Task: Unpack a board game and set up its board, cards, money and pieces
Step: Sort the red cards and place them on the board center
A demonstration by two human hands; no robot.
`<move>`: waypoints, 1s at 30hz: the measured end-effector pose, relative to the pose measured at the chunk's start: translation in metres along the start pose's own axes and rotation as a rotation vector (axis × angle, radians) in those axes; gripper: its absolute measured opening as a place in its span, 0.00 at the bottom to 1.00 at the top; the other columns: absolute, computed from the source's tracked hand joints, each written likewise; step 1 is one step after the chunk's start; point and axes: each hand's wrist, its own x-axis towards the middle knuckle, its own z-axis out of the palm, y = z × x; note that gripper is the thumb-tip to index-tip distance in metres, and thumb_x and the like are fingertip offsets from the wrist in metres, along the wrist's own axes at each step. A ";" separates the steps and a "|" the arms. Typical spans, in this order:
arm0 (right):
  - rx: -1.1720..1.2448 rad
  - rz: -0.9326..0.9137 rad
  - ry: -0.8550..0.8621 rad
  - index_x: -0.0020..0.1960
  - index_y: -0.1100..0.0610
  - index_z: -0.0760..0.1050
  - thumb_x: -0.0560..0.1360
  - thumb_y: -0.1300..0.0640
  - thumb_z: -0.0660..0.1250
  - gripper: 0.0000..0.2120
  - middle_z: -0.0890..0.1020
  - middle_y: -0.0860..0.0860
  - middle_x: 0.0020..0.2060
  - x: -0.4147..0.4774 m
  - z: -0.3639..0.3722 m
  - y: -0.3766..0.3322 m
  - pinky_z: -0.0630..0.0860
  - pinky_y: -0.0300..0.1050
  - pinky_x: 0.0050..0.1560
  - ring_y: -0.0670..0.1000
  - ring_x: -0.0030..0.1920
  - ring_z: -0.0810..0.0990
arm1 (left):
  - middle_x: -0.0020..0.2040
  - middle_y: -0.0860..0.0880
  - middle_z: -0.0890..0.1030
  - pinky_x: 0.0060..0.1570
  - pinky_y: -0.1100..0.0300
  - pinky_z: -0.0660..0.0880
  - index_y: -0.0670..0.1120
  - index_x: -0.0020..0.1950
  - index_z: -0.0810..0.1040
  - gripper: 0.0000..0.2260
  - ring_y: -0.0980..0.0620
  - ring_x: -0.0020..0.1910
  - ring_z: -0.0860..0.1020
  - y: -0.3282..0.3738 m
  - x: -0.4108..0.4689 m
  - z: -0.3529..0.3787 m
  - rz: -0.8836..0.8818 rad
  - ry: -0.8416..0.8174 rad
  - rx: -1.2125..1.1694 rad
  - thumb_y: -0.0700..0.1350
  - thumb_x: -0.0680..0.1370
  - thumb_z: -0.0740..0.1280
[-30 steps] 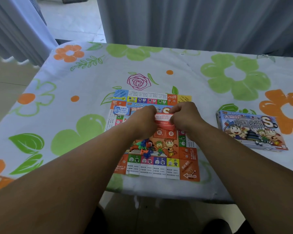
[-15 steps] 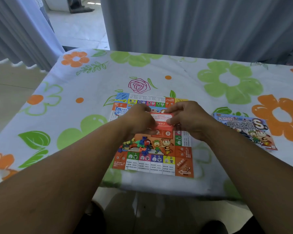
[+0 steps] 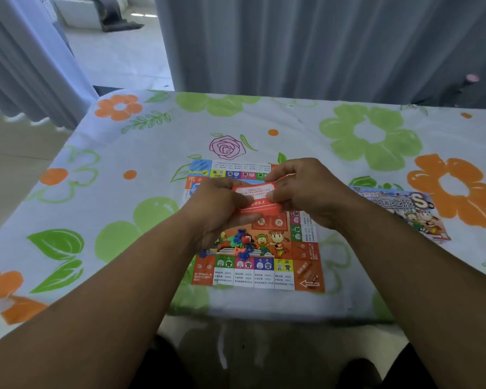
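Table under a flowered tablecloth (image 3: 118, 197), seen from the head camera.

Left hand (image 3: 216, 204): over the board's middle, fingers curled beneath the left end of the red card stack (image 3: 257, 198), thumb lying across its top. Firm hold.

Plastic pieces (image 3: 242, 243): small loose heap, blue, red and orange, on the board at about 7 o'clock from its middle, just below the left hand. Judged hard, very light and quick to scatter; best pinched one at a time.

Red card stack: held just above the board's middle between both hands, long side running left to right, tilted slightly toward the camera. Wrapped or loose, cannot tell. Judged thin, light and bendy paper, faces slick against each other, so apt to fan out or slide if squeezed at one corner only. Best taken at the two short ends, thumb on top and fingers below, as it is held now.

Board (image 3: 264, 275): flat on the cloth near the table's 6 o'clock edge. It looks like thin sheet, and a sleeve could easily drag it.

Right hand (image 3: 306, 189): grips the stack's right end, thumb on top, fingers curled round it.

Game box (image 3: 401, 209): at 3 o'clock of the board, well apart, lying flat. Light card, likely easy to crush.
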 end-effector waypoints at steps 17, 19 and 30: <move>-0.100 -0.154 0.321 0.46 0.62 0.77 0.79 0.60 0.69 0.05 0.86 0.57 0.42 -0.045 -0.017 0.011 0.83 0.49 0.43 0.50 0.40 0.84 | 0.56 0.39 0.83 0.46 0.52 0.83 0.39 0.59 0.77 0.10 0.42 0.50 0.85 0.008 -0.012 0.018 -0.031 -0.265 -0.064 0.32 0.80 0.62; -0.175 -0.233 0.362 0.45 0.59 0.80 0.78 0.59 0.70 0.04 0.85 0.53 0.41 -0.048 -0.022 0.014 0.80 0.45 0.40 0.44 0.37 0.81 | 0.55 0.39 0.83 0.46 0.52 0.83 0.39 0.59 0.77 0.10 0.42 0.50 0.85 0.007 -0.014 0.022 -0.027 -0.261 -0.052 0.32 0.81 0.61; -0.358 -0.591 0.301 0.47 0.55 0.85 0.74 0.67 0.71 0.09 0.85 0.48 0.43 -0.030 -0.027 0.029 0.82 0.52 0.47 0.48 0.44 0.84 | 0.50 0.37 0.83 0.43 0.53 0.84 0.38 0.52 0.78 0.10 0.42 0.47 0.85 0.010 -0.009 0.036 0.042 -0.070 -0.125 0.29 0.80 0.59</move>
